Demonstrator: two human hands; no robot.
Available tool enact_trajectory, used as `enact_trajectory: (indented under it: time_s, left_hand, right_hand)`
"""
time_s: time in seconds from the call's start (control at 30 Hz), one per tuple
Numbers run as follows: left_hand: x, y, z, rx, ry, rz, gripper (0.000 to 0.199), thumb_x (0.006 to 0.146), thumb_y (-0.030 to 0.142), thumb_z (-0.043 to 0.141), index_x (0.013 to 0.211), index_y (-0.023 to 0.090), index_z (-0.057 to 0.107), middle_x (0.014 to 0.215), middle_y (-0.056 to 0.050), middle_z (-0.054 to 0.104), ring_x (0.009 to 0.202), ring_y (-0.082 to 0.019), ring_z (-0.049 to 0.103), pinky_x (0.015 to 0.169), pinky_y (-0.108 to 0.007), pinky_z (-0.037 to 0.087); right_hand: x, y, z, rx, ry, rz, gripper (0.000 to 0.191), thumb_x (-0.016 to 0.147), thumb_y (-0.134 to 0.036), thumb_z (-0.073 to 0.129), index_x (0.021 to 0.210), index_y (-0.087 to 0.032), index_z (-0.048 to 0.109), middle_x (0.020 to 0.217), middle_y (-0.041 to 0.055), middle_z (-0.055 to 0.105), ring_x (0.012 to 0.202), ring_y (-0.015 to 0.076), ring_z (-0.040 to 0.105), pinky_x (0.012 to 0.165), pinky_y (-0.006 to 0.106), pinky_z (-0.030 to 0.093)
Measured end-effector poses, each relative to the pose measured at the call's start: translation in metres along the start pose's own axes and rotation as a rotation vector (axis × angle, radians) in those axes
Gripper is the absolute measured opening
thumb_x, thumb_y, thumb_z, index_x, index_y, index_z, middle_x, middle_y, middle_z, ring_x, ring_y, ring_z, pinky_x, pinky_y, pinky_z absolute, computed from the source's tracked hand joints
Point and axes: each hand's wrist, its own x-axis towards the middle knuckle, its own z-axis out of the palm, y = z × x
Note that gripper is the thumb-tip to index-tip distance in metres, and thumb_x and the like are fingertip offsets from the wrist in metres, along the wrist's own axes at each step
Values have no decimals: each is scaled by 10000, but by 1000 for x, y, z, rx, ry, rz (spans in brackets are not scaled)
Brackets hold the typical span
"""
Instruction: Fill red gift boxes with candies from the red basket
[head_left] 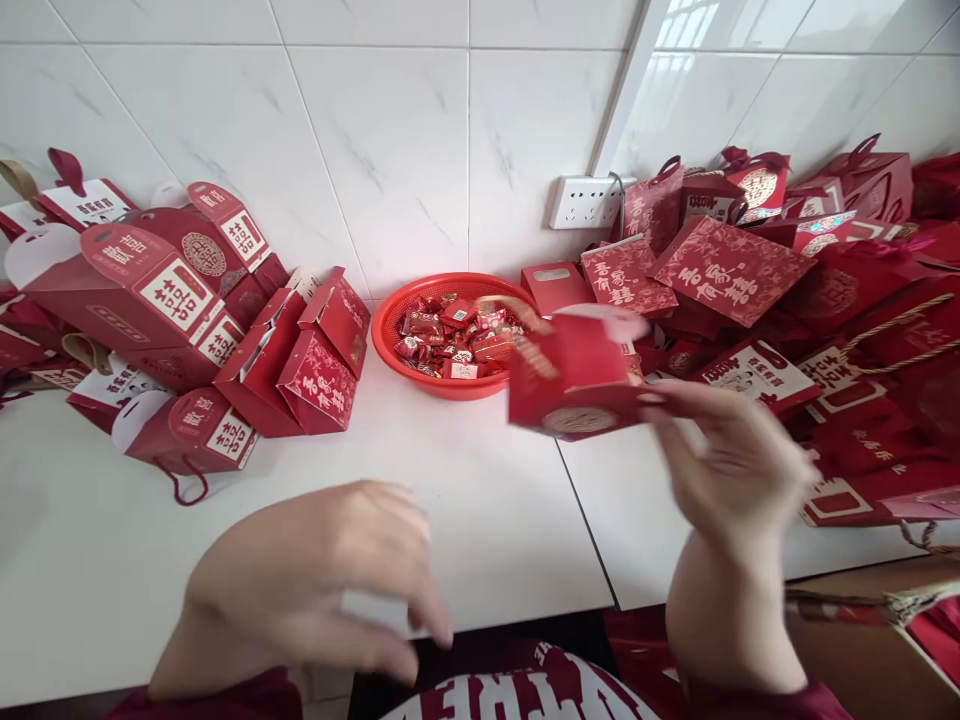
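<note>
My right hand [731,460] pinches the edge of a small red box [577,375] between thumb and fingers, lifted above the table to the right of centre. The box is blurred, with a gold round emblem on its lower side and a pale rounded flap on top. It overlaps the right rim of a red plastic basket [386,350] of wrapped sweets [461,335]. Low on the left, my left hand [322,580] hovers over the white table's front edge, blurred, its thumb and fingers apart with nothing between them.
Red gift boxes [172,290] stand in a group at the left. A large pile of red boxes and bags [735,270] fills the right side. A white power strip [589,203] is on the tiled wall. An open cardboard box [847,650] is at the lower right.
</note>
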Motion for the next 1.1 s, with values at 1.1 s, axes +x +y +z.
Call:
enact_trajectory:
  time_s: [1.1]
  left_hand:
    - [45,-96,32,515,114,-489,213,929,167,576,895,256,766,835,-13,560,802,-159,521,684,-285,386]
  right_hand:
    - [-44,32,95,50,-805,-377,300,965,-284,546,1238,-270,669,1555,101,325,1441,349,271,1180,626,207]
